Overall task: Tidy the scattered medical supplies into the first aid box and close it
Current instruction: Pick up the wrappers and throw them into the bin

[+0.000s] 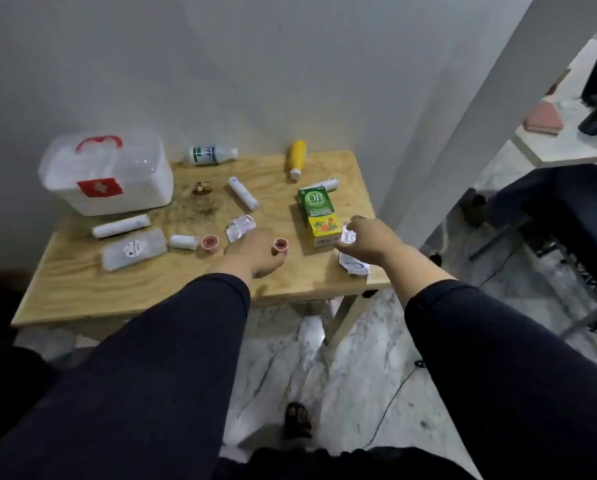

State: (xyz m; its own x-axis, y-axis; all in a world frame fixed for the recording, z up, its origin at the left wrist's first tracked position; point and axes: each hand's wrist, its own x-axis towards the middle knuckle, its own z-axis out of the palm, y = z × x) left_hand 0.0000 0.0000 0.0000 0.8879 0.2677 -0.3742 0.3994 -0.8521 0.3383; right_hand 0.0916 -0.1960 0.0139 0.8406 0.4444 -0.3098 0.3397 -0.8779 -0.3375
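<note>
Medical supplies lie scattered over a small wooden table [82, 292], and both of the person's hands are down among those nearest its front edge. The left hand [252, 252] has its fingers curled around a small pink tape roll [280, 244], thumb side pressed to it. The right hand [368, 239] pinches a crumpled foil blister pack [347, 233] between its fingertips, just beside the green and yellow medicine carton [317, 216]. A second crumpled white wrapper [354, 266] lies under that wrist at the table's edge.

Just left of the left hand sit another foil pack [240, 228], a second pink tape roll [209, 242] and a short white bandage roll [183, 242]. Farther left lie a flat clear packet [134, 249] and a long white roll [121, 226]. Beyond the hands, a slim white tube [243, 194], a yellow bottle [297, 158] and a white bottle with green label [213, 155] lie on their sides.

First aid box [105, 174], white with a red handle and its clear lid shut, stands at the far left corner, well apart from both hands.
</note>
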